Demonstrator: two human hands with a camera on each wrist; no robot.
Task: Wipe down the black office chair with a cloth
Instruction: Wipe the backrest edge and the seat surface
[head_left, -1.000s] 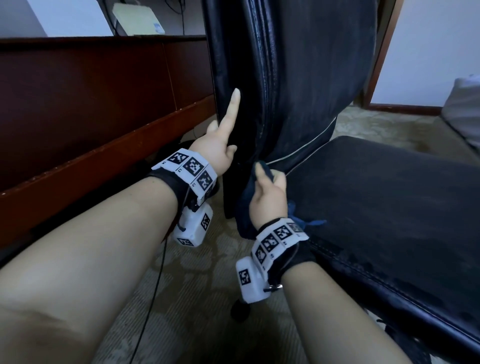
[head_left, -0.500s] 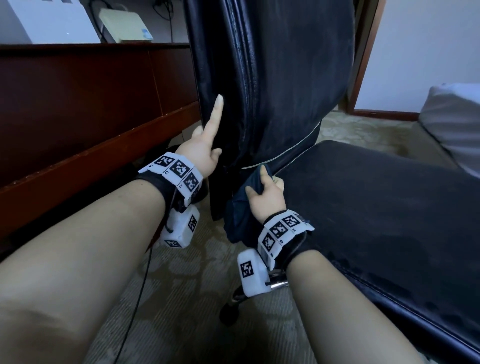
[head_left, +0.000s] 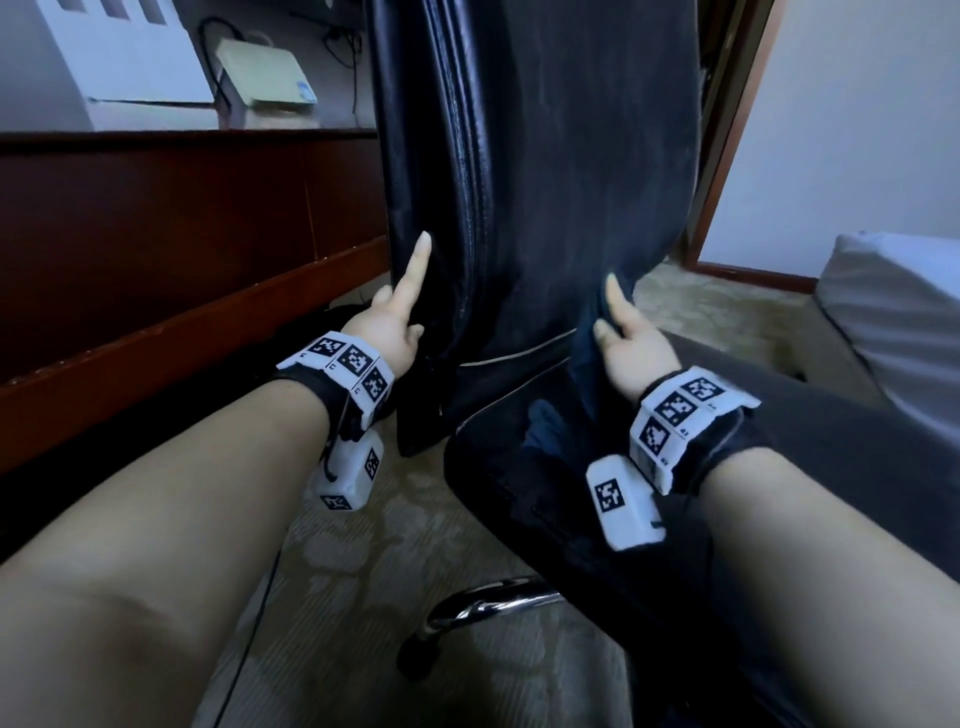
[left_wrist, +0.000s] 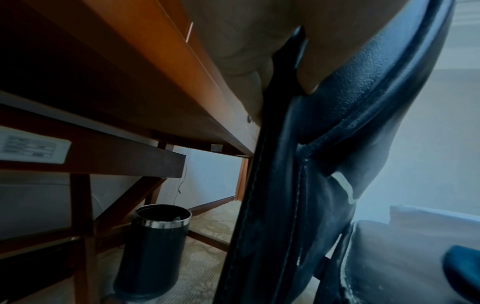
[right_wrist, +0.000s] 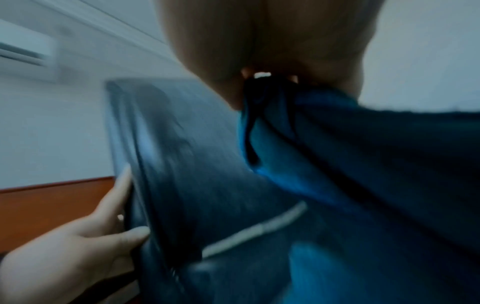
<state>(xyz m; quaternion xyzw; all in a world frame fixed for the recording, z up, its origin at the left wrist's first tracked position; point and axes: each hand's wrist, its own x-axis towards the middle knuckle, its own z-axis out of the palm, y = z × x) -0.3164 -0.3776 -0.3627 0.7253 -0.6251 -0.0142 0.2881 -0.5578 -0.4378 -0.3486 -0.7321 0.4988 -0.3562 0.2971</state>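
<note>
Right now my right hand (head_left: 631, 349) holds the blue cloth (head_left: 587, 364) bunched in a closed grip, thumb and fingers curled round its folds, pressed to the lower right edge of the backrest (head_left: 545, 182) of the black office chair (head_left: 571, 467). My left hand (head_left: 387, 332) clasps the opposite, left edge of that backrest, thumb on the front face and the other fingers curled behind, while the forefinger lies straight up along the edge. The backrest stands tall and nearly upright between my two grips, its long axis running up and away from the cloth, so I judge the next stroke goes upward along the leather, with my right hand the nearer one for it. Just below my right grip the backrest meets the seat (head_left: 779, 467), which stretches out to the right and toward me. To the left of my left grip the wooden desk (head_left: 182, 234) runs close beside the chair, leaving little room on that side; a black bin (left_wrist: 158, 246) stands under it. Rightward the room looks open, with carpet (head_left: 363, 571) below.
</note>
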